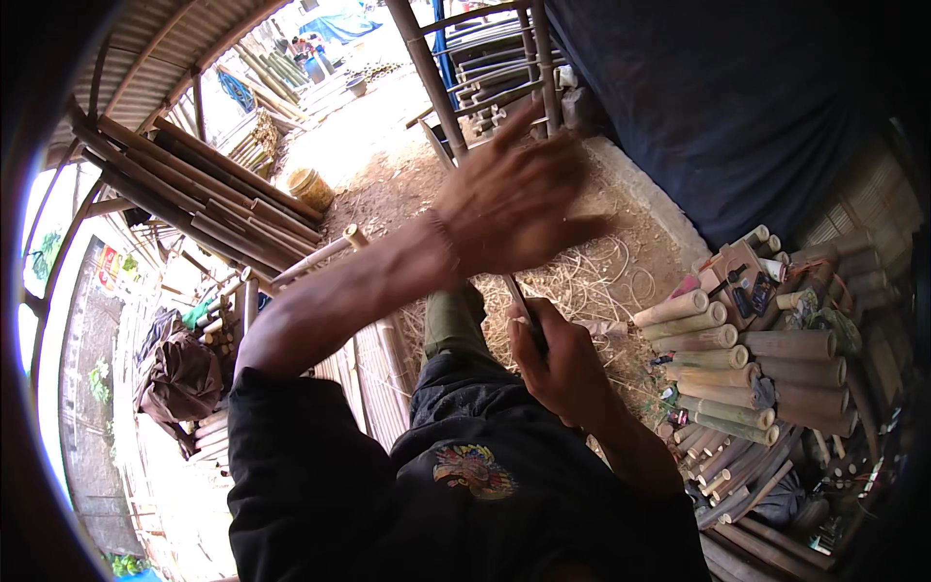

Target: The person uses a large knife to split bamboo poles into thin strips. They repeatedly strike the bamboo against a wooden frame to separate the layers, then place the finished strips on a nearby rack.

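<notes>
My left hand (pixel 519 199) is raised across the middle of the view, blurred by motion. Its fingers are spread apart and nothing shows in them. Below it, close to my body, my right hand (pixel 567 364) is wrapped around the dark handle of a knife (pixel 516 293). The narrow blade points up and away from me, and its far part is hidden behind my left hand. Pale bamboo shavings (pixel 601 276) lie on the ground beyond the knife.
Cut bamboo lengths (pixel 698 337) are stacked at the right, with a cardboard box (pixel 735 276) on top. Long bamboo poles (pixel 194 189) lean at the left near a yellowish bucket (pixel 310 189). A bamboo rack (pixel 436 78) and dark tarp (pixel 718 107) stand ahead. Brown cloth (pixel 179 373) hangs at the left.
</notes>
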The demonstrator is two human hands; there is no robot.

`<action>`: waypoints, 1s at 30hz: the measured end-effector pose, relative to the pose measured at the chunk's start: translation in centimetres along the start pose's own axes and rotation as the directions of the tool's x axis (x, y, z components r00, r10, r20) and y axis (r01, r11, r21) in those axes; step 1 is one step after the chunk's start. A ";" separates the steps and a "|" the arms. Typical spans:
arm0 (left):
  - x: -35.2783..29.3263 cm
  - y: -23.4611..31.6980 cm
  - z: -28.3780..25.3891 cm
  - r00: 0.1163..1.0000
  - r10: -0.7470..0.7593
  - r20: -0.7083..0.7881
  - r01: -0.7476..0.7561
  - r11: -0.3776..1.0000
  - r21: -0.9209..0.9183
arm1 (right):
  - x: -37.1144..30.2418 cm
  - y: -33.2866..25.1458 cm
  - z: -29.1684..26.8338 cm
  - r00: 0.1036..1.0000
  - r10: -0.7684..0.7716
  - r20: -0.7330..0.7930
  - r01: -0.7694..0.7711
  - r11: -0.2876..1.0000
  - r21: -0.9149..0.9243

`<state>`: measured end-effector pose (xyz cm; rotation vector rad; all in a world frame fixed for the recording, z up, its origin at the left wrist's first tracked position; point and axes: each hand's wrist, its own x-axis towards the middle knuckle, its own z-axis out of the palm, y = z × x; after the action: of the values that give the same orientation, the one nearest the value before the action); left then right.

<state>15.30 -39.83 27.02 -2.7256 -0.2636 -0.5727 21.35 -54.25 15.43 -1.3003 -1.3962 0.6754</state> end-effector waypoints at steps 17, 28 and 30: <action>-6.1 -9.6 -6.8 0.899 -0.226 -0.374 0.028 0.884 -0.467 | 4.6 -2.1 5.0 0.999 0.038 -0.020 -0.039 0.995 -0.088; -14.2 -24.0 11.1 0.961 -0.273 0.047 0.205 0.587 -0.783 | 19.3 -8.8 5.1 0.956 0.287 0.060 -0.285 0.958 -0.042; -13.9 -25.2 12.6 0.939 -0.329 -0.096 0.133 0.607 -0.783 | 20.8 -8.4 6.4 0.992 -0.005 -0.128 -0.049 0.908 -0.416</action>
<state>1.03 -13.49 17.70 -3.4107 -0.3904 -1.3489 15.78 -35.28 27.75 -1.6661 -1.4725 0.3042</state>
